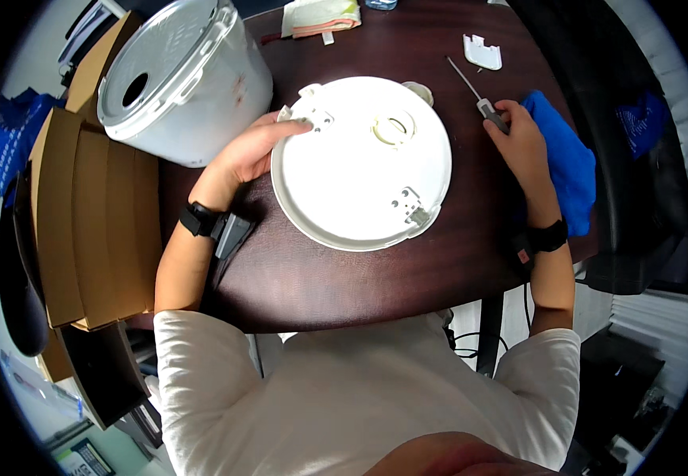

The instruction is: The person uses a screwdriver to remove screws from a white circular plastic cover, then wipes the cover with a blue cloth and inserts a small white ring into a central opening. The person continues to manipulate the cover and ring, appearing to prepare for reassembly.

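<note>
A round white plastic lid [352, 186] with a raised rim lies at the middle of the dark table. Its underside-like face carries a ring-shaped fitting near the far right and small screw-holed mounts at two edges. My left hand [255, 149] grips the lid's left rim, thumb on top beside one mount, fingers hidden beneath. To the right of the lid, my right hand [523, 143] is closed around the grey handle of a screwdriver [484, 107]. The screwdriver's thin shaft points away, up and to the left. A small white plastic cover piece [482, 53] lies beyond its tip.
A large white bucket-like housing [241, 99] leans at the far left, beside a cardboard box [110, 230]. A blue cloth [564, 170] lies by my right wrist. A folded light cloth [320, 20] sits at the back of the dark reddish-brown table [304, 293].
</note>
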{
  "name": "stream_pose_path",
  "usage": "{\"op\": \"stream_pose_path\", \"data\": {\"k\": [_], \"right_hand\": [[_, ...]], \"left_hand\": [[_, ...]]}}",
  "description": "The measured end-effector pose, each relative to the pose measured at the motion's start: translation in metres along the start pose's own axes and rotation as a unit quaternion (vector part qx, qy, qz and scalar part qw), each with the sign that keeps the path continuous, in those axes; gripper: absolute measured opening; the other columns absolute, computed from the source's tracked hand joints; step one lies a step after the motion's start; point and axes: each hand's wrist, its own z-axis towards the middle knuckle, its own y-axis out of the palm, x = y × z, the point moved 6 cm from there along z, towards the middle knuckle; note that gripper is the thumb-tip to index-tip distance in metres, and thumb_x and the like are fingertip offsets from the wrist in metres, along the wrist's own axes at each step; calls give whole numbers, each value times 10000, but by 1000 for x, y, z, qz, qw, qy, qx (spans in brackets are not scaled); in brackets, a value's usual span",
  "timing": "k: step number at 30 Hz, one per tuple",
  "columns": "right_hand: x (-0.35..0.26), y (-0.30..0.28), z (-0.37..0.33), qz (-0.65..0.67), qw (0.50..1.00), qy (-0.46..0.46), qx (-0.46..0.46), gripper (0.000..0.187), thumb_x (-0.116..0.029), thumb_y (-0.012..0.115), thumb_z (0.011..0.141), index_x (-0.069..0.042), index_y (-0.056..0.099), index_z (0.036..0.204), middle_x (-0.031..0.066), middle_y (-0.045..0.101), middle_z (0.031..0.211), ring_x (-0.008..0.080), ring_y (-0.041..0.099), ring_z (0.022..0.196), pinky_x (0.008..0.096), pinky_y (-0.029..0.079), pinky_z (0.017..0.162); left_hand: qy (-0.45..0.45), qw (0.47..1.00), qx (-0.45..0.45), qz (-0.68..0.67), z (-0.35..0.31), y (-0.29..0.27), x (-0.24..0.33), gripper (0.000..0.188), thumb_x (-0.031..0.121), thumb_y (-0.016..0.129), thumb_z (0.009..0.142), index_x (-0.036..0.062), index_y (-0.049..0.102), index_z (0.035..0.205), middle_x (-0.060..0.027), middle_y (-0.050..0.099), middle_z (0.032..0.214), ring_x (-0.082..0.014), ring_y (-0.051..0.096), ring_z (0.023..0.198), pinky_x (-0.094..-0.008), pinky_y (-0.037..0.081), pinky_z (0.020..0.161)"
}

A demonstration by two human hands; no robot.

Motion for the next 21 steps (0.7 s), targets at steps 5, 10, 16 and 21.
{"op": "stream_pose_path", "data": {"k": [5,10,16,21], "right_hand": [[1,-2,0,34,999,-22,11,311,-259,704,858,-69,645,1097,91,631,963,222,619,840,332,497,715],[16,4,6,134,990,-36,39,289,-248,716,847,-72,661,1070,75,629,899,204,611,787,323,488,682],[-1,-64,-7,-54,968,-54,238,440,-301,725,839,-85,605,1203,105,623,1049,232,600,983,359,498,813],[53,-49,-3,-255,957,24,137,672,-442,715,817,-78,500,1340,198,602,1205,316,600,1107,422,492,901]], "left_hand": [[0,999,0,33,0,0,-1,452,167,655,898,-77,515,1252,-162,658,1124,-190,690,954,-285,583,835],[-1,999,1,32,1,0,-1,462,171,645,902,-76,505,1267,-160,652,1141,-192,684,976,-283,577,842],[19,1000,3,7,-2,-3,-4,485,155,630,905,-75,474,1302,-158,641,1169,-196,675,1000,-292,569,858],[47,999,-16,-9,4,-1,-4,526,120,631,896,-50,432,1353,-163,622,1206,-203,672,1014,-294,570,860]]}}
